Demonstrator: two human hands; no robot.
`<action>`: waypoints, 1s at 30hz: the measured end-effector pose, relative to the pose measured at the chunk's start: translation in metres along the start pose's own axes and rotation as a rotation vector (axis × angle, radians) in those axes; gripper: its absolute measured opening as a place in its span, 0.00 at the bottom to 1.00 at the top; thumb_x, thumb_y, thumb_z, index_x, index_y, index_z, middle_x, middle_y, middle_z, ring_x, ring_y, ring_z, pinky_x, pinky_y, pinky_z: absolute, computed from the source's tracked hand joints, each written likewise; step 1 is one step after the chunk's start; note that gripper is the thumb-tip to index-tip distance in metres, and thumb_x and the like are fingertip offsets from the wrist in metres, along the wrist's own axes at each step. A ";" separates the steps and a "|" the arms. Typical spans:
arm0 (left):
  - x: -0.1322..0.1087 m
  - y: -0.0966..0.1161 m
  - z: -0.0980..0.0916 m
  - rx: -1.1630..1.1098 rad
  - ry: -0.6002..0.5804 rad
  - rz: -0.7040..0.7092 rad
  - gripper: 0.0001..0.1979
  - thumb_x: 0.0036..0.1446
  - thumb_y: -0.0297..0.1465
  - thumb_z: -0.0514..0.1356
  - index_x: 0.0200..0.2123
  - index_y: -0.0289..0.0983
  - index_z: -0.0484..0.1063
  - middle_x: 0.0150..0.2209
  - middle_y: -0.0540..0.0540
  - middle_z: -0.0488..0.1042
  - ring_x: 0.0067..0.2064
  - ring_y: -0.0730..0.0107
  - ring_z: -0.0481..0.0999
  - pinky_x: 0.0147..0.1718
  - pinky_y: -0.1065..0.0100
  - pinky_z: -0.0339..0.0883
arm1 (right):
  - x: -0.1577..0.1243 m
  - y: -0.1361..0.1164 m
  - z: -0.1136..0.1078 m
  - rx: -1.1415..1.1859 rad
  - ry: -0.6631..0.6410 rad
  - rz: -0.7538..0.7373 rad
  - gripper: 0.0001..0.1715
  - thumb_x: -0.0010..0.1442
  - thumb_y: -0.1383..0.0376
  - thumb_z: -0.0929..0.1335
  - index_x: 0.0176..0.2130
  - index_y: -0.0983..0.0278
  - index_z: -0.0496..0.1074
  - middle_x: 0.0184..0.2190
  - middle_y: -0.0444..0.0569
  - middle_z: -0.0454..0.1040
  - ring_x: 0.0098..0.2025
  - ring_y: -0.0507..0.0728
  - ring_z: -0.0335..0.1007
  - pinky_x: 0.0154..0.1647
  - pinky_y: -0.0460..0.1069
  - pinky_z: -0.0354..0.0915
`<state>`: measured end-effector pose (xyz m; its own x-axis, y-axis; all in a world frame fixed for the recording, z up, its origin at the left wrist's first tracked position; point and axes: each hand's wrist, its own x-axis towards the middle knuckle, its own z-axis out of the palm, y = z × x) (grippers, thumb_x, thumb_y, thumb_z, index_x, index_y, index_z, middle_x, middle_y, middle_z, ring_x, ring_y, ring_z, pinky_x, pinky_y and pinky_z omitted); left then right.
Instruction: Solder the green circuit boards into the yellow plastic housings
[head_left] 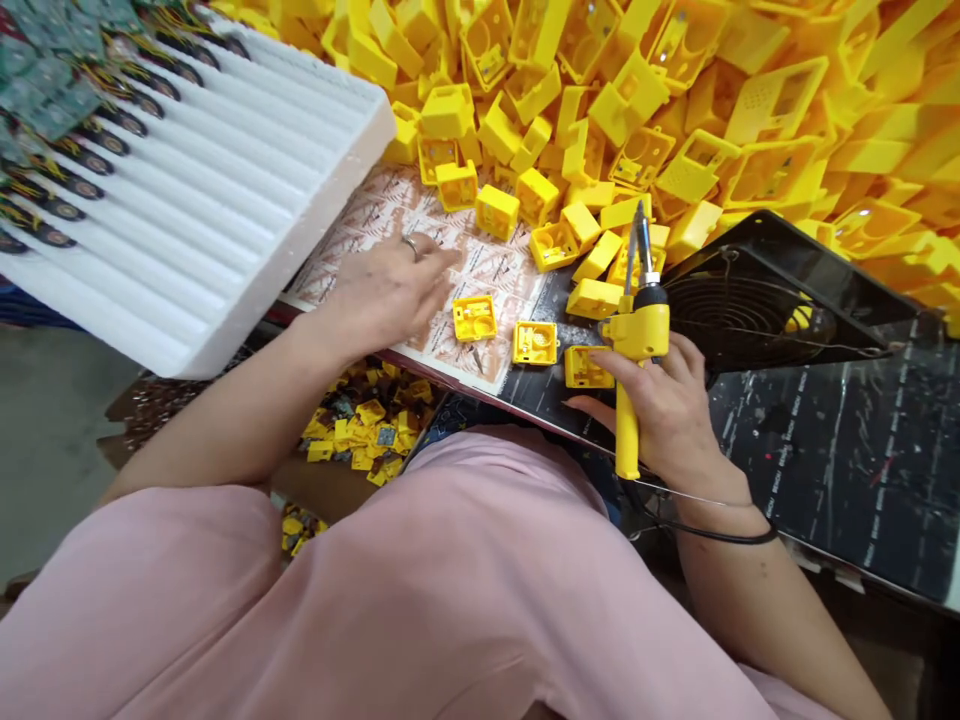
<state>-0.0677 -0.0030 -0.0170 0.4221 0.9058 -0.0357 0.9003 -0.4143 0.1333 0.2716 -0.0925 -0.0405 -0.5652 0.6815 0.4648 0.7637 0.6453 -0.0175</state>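
Observation:
In my right hand (679, 410) is a yellow soldering gun (636, 330), its metal tip pointing up and away from me. The thumb and a finger of that hand reach to a small open yellow plastic case (583, 368) at the table edge. My left hand (394, 290), a ring on one finger, lies over the printed paper with its fingers stretched out and nothing visible in them. Just right of it sits a second yellow case (475, 318), open side up. Another open case (535, 343) stands between the two.
A large heap of yellow cases (585, 90) covers the back. At left, a white foam tray (247, 190) bears green circuit boards (45, 90) and wired round parts. A black fan (750, 300) stands at right. Below the table edge lie more yellow pieces (367, 430).

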 end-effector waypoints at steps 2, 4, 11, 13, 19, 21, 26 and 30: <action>-0.004 -0.008 0.007 -0.110 0.007 0.354 0.29 0.70 0.36 0.55 0.73 0.38 0.66 0.74 0.36 0.66 0.74 0.45 0.68 0.71 0.49 0.65 | 0.002 0.005 0.003 0.102 -0.040 -0.050 0.20 0.72 0.56 0.72 0.59 0.60 0.73 0.38 0.47 0.81 0.44 0.60 0.76 0.54 0.56 0.68; -0.005 -0.009 0.015 -0.156 0.002 0.583 0.30 0.71 0.35 0.56 0.73 0.34 0.64 0.75 0.33 0.65 0.75 0.47 0.66 0.72 0.52 0.63 | 0.005 0.008 0.006 0.116 -0.047 -0.073 0.19 0.72 0.58 0.72 0.59 0.61 0.73 0.38 0.47 0.80 0.38 0.58 0.75 0.46 0.53 0.69; 0.014 0.034 0.030 0.019 0.104 0.428 0.30 0.68 0.53 0.64 0.55 0.31 0.80 0.46 0.34 0.84 0.46 0.49 0.83 0.44 0.53 0.74 | 0.027 0.012 0.032 0.131 0.056 -0.194 0.22 0.73 0.58 0.69 0.62 0.63 0.72 0.32 0.48 0.77 0.35 0.61 0.77 0.40 0.54 0.72; 0.017 0.048 0.036 0.038 0.124 0.418 0.30 0.68 0.55 0.63 0.50 0.31 0.81 0.42 0.34 0.83 0.46 0.48 0.83 0.44 0.52 0.74 | 0.034 0.010 0.041 0.203 0.078 -0.223 0.23 0.73 0.59 0.69 0.64 0.61 0.69 0.35 0.48 0.80 0.35 0.62 0.79 0.38 0.54 0.74; -0.026 0.048 0.038 -0.026 0.380 0.399 0.44 0.66 0.61 0.60 0.69 0.31 0.70 0.60 0.28 0.79 0.60 0.44 0.79 0.55 0.48 0.75 | 0.012 0.017 0.049 0.197 0.029 -0.180 0.27 0.72 0.59 0.69 0.67 0.57 0.66 0.39 0.49 0.84 0.36 0.63 0.83 0.40 0.56 0.77; -0.053 0.025 0.023 -0.033 0.450 0.404 0.37 0.69 0.56 0.60 0.67 0.33 0.73 0.63 0.28 0.77 0.63 0.44 0.77 0.61 0.45 0.73 | -0.002 0.021 0.046 0.162 0.036 -0.142 0.29 0.70 0.57 0.71 0.67 0.55 0.67 0.36 0.47 0.84 0.35 0.65 0.84 0.44 0.59 0.77; -0.097 -0.053 -0.040 0.153 0.416 0.163 0.16 0.73 0.33 0.56 0.55 0.35 0.81 0.57 0.33 0.81 0.58 0.49 0.82 0.58 0.46 0.77 | -0.016 0.017 0.033 0.126 0.150 -0.115 0.42 0.70 0.60 0.74 0.76 0.58 0.58 0.43 0.51 0.86 0.38 0.64 0.85 0.43 0.57 0.78; -0.082 -0.091 -0.072 0.351 0.149 0.092 0.21 0.70 0.24 0.54 0.54 0.46 0.84 0.67 0.37 0.76 0.69 0.44 0.74 0.61 0.42 0.73 | -0.011 0.012 0.027 0.082 0.232 -0.138 0.38 0.71 0.62 0.73 0.74 0.63 0.62 0.39 0.50 0.86 0.31 0.60 0.83 0.33 0.50 0.75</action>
<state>-0.1920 -0.0326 0.0449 0.5056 0.8560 0.1082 0.8521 -0.4757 -0.2182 0.2785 -0.0830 -0.0698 -0.5684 0.4944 0.6577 0.6515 0.7586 -0.0072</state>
